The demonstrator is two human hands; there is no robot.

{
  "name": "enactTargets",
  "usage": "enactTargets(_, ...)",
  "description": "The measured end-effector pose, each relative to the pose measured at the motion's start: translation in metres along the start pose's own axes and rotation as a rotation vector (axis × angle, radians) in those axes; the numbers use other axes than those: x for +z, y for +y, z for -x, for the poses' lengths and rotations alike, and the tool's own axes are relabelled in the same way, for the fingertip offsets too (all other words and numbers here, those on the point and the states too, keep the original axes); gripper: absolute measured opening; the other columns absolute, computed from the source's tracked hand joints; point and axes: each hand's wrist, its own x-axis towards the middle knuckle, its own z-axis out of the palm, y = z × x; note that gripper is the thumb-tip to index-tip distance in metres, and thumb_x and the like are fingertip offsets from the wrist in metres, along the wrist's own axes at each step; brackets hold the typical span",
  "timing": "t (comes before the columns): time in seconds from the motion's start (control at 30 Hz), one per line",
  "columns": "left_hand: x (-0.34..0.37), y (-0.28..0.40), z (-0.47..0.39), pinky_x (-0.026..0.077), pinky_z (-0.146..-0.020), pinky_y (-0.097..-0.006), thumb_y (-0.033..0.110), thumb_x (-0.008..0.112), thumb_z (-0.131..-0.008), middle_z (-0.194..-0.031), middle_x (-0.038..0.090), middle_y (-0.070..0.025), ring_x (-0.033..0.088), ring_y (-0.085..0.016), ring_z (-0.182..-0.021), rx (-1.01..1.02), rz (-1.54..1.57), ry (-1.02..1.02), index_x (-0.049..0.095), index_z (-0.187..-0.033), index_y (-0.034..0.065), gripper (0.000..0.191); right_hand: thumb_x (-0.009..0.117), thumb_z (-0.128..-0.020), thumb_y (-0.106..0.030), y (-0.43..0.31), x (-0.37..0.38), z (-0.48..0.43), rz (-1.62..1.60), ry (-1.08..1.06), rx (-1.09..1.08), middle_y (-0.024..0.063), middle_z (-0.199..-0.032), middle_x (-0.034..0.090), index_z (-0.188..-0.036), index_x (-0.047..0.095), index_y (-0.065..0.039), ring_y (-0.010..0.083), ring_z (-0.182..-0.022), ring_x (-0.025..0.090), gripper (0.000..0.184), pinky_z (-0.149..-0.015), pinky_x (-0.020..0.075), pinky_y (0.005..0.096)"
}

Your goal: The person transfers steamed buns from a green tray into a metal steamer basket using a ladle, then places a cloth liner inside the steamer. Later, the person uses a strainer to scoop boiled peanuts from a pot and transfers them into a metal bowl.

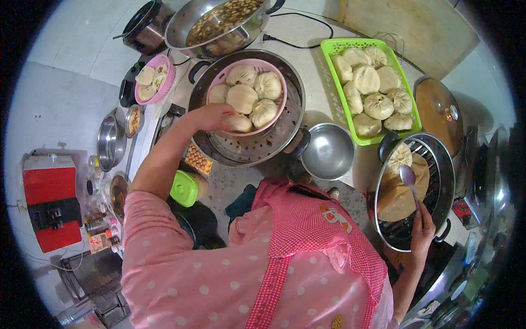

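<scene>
My left hand (pixel 214 118) is at the near left rim of a pink plastic basket (pixel 277 120), its fingers around the edge of a pale steamed bun (pixel 238 123). Several more buns, some pleated side up and some flat side up, fill the basket. It rests inside a wide metal steamer pot (pixel 296 103) with a perforated plate. On the right, my right hand (pixel 423 230) grips the handle of a metal spoon (pixel 408 177). The spoon's bowl is over a second pot (pixel 446 181), which holds one pleated bun (pixel 399 158) beside a brown cloth or liner (pixel 396 203) on a slatted rack.
A green basket (pixel 347 117) of buns stands at the back right, near a glass lid (pixel 437 111). Between the pots sits a metal bowl (pixel 328 151). Farther back are a large pan (pixel 176 31) of liquid and a black power cord (pixel 331 31). Another pink basket (pixel 166 88) stands left.
</scene>
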Motion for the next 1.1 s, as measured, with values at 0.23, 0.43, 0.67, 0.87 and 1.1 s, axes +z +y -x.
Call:
enactTargets(0.23, -0.033, 0.058, -0.009, 0.043, -0.091, -0.0378, 0.030, 0.064, -0.081, -0.114, 0.058, -0.0132, 0.055, -0.030, -0.105, 0.082, -0.147, 0.192, 0.053, -0.118, 0.0067, 0.045, 0.048, -0.091, -0.007, 0.021, -0.016, 0.000, 0.068, 0.163, 0.013, 0.0074, -0.102, 0.062, -0.118, 0.054, 0.002, 0.0109, -0.088, 0.057, 0.029, -0.080, 0.0441, 0.0237)
enactTargets(0.43, -0.028, 0.223, -0.040, 0.041, -0.094, -0.0334, 0.013, 0.053, -0.087, -0.117, 0.057, -0.0104, 0.053, -0.022, -0.109, 0.625, 0.491, 0.107, 0.059, -0.110, 0.0040, 0.025, 0.052, -0.089, -0.008, 0.034, -0.034, -0.012, -0.172, 0.351, 0.317, 0.0058, -0.100, 0.059, -0.115, 0.057, 0.001, 0.0113, -0.090, 0.052, 0.027, -0.081, 0.0384, 0.0230)
enactTargets(0.67, 0.072, 0.380, -0.156, 0.027, -0.104, -0.0404, 0.015, 0.065, -0.074, -0.130, 0.044, -0.0119, 0.036, -0.031, -0.125, 0.988, -0.253, 0.242, 0.051, -0.120, 0.0052, 0.049, 0.052, -0.089, -0.007, 0.048, -0.031, -0.003, -0.095, 0.267, 0.213, 0.0068, -0.097, 0.063, -0.113, 0.058, 0.001, 0.0105, -0.086, 0.055, 0.026, -0.079, 0.0430, 0.0233)
enactTargets(0.87, 0.128, 0.408, -0.230, 0.008, -0.108, -0.0546, 0.025, 0.079, -0.056, -0.144, 0.024, -0.0182, 0.019, -0.042, -0.133, 0.822, -0.748, 0.178, 0.031, -0.137, 0.0120, 0.095, 0.053, -0.084, -0.006, 0.048, -0.029, -0.003, 0.231, -0.039, 0.094, 0.0207, -0.089, 0.063, -0.106, 0.061, -0.001, 0.0236, -0.078, 0.065, 0.023, -0.069, 0.0480, 0.0301)
enactTargets(1.1, 0.124, 0.412, -0.250, 0.027, -0.094, -0.0555, 0.027, 0.079, -0.054, -0.129, 0.042, -0.0136, 0.043, -0.039, -0.112, 0.918, -0.817, 0.162, 0.045, -0.127, 0.0216, 0.080, 0.053, -0.082, -0.005, 0.048, -0.025, -0.002, 0.296, -0.071, 0.087, 0.0220, -0.089, 0.062, -0.105, 0.061, -0.001, 0.0339, -0.084, 0.062, 0.024, -0.070, 0.0488, 0.0355)
